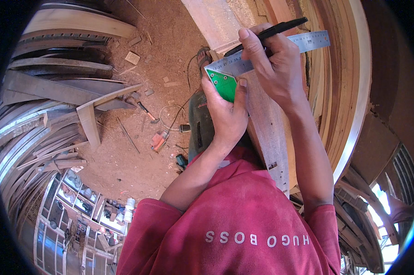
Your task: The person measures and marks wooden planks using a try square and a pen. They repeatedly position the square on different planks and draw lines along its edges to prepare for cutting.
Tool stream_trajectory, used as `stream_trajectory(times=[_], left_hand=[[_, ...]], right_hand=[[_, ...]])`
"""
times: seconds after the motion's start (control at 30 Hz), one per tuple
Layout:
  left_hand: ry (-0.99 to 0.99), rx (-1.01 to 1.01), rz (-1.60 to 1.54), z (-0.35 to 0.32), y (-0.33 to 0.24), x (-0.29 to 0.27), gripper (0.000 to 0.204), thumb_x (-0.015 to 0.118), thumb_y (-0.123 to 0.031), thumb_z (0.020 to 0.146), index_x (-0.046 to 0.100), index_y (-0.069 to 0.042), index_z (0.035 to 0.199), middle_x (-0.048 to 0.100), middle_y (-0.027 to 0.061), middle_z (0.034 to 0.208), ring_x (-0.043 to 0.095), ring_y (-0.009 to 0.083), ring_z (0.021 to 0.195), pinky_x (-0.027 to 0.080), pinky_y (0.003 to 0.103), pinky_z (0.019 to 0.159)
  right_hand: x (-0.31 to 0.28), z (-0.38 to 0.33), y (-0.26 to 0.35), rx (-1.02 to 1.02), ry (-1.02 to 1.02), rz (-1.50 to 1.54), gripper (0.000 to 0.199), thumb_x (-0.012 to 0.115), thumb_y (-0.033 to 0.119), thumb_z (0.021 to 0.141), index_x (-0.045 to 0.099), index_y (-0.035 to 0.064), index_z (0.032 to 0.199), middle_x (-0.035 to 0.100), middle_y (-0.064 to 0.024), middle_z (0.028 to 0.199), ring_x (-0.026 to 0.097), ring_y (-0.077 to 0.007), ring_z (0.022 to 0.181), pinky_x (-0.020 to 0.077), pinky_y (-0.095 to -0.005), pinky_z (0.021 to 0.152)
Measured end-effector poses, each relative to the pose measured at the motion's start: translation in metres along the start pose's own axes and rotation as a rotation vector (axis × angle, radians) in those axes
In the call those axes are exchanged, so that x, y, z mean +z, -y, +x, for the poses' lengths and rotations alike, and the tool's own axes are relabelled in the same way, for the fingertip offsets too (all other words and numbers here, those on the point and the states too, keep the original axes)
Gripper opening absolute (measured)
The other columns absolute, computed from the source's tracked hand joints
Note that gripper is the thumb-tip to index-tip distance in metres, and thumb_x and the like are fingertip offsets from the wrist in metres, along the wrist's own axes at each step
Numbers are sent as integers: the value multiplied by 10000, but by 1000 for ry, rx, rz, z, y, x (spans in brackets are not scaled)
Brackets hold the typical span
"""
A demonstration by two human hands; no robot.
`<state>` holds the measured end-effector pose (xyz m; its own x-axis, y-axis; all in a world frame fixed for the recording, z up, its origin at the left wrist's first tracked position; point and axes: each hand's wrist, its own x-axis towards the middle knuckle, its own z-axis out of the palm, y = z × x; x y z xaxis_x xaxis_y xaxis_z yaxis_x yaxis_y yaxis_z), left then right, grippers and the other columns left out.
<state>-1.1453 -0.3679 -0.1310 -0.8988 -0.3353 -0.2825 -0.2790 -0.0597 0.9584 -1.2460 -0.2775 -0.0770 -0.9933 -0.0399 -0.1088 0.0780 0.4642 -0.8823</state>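
— What's at left?
— The left hand (225, 112) has its grip closed around a green square's handle (224, 84), steel blade (280, 50) lying across a wooden plank (266, 128).
— And right?
— The right hand (273, 64) pinches a black pen (273, 31) above the blade.

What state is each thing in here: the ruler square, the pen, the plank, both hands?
Ruler square: laid flat across the plank, held.
Plank: lying under the square.
Pen: gripped, tip near the blade.
Left hand: pressing the green handle.
Right hand: closed around the pen.
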Motion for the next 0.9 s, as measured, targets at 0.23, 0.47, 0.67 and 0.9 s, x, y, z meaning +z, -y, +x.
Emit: stream_trajectory(times=[0.23, 0.47, 0.67, 0.9], left_hand=[[38, -89, -81, 0, -9, 0, 516, 664, -121, 955, 365, 22, 1350, 547, 126, 1148, 537, 183, 1046, 448, 338, 922], [71, -53, -22, 0, 1, -3, 616, 667, -162, 951, 308, 46, 1407, 526, 150, 1236, 519, 214, 1151, 419, 358, 992], [117, 32, 38, -8, 10, -2, 517, 639, -169, 980, 360, -23, 1390, 502, 109, 1271, 513, 184, 1184, 441, 340, 1005], [-225, -27, -29, 11, -30, -8, 270, 762, -198, 897, 612, -49, 1065, 629, -1, 908, 573, 79, 752, 465, 253, 633]], right_hand=[[-28, 10, -8, -6, -65, -236, 293, 641, 312, 996, 676, 28, 927, 639, -68, 666, 613, -141, 614, 456, -298, 565], [-9, 5, 14, -313, -61, -628, 175, 669, 273, 928, 645, 101, 912, 665, -97, 765, 672, -324, 698, 519, -427, 591], [41, -16, 52, -351, 137, -341, 215, 660, 282, 905, 593, 80, 877, 644, -107, 742, 684, -314, 747, 542, -453, 626], [-89, -87, 16, 14, -366, 135, 243, 583, 237, 1034, 700, 25, 1015, 672, -49, 812, 582, -102, 712, 461, -262, 610]])
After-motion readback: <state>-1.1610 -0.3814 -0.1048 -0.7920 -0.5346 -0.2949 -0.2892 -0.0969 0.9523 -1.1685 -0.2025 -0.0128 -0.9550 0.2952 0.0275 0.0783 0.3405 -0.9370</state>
